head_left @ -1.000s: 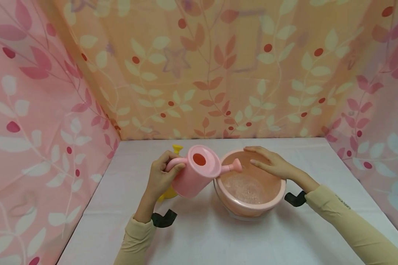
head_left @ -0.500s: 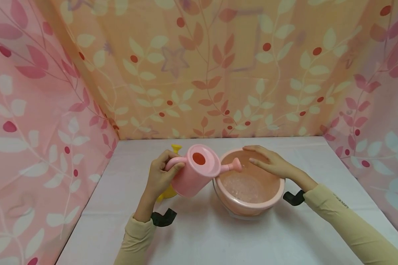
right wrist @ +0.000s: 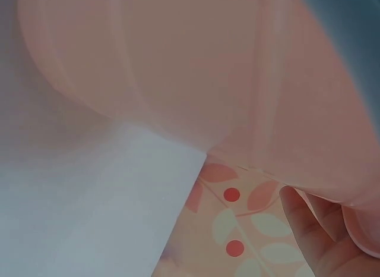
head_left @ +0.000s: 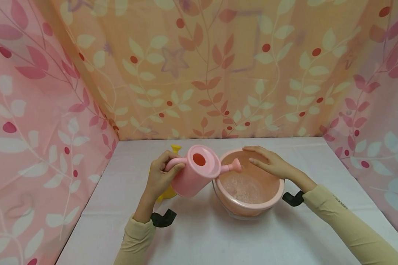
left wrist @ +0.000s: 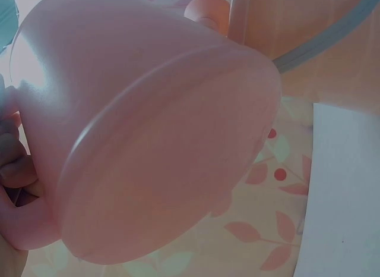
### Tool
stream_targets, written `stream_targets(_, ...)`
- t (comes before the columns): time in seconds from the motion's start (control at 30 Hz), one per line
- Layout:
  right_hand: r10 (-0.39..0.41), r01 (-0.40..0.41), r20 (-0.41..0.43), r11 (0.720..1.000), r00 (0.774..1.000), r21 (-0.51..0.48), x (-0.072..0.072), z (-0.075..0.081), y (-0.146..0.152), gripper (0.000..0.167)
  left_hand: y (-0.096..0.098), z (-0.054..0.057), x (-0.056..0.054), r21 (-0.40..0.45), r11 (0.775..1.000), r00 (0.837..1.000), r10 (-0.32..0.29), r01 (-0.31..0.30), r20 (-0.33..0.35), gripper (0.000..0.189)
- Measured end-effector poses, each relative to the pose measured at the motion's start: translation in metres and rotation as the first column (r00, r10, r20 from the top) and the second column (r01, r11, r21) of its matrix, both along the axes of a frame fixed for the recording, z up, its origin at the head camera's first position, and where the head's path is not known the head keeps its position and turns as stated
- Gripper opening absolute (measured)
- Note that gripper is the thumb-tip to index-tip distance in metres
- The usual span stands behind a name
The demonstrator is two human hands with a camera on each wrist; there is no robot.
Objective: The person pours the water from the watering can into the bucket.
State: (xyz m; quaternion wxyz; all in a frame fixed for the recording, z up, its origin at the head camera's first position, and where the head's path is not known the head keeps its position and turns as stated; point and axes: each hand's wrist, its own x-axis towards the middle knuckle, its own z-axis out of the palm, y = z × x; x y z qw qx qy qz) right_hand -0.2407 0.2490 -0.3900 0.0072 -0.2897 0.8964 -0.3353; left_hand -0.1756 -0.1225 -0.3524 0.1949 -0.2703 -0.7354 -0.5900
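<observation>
Pink basin [head_left: 252, 207]: round, thick-rimmed, upright; clear liquid [head_left: 245, 190] inside, surface broken and rippled. Grey curved strip [left wrist: 332, 39] runs across outer wall, left wrist view.

Pink watering can [head_left: 191, 178]: smooth plastic, looped handle, round opening in top with orange-red interior showing. Held raised at the basin's left, body tilted toward it, underside exposed in left wrist view. Spout crosses the basin's left rim; flared rose [head_left: 236, 165] sits above the interior.

Left hand [head_left: 161, 173], left of basin: fingers wrapped round can handle. Right hand [head_left: 268, 163]: rests over basin's far-right rim, thumb extended on the inner side.
</observation>
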Motion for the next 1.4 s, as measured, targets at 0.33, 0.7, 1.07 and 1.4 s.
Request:
stream_targets(0.33,0.012,-0.012,0.006,1.0,1.0,-0.009,0.015,0.022,-0.011,0.045,-0.002,-0.008,-0.006,-0.002,1.0,1.0,-0.005,0.005,-0.024,0.018)
stream_targets(0.7,-0.003,0.003,0.011,1.0,1.0,-0.014,-0.004,-0.006,0.003,0.046,0.001,0.006,0.004,0.01,1.0,1.0,-0.013,0.014,-0.027,0.015)
stream_targets(1.07,-0.003,0.003,0.015,1.0,1.0,-0.016,-0.004,-0.006,0.003,0.046,0.0,0.004,0.003,0.025,0.999,1.0,-0.024,0.025,-0.02,0.016)
stream_targets(1.4,-0.001,0.002,0.011,1.0,1.0,-0.01,-0.003,-0.005,0.003,0.046,-0.001,-0.001,-0.001,0.02,0.999,0.999,-0.03,0.031,-0.025,0.016)
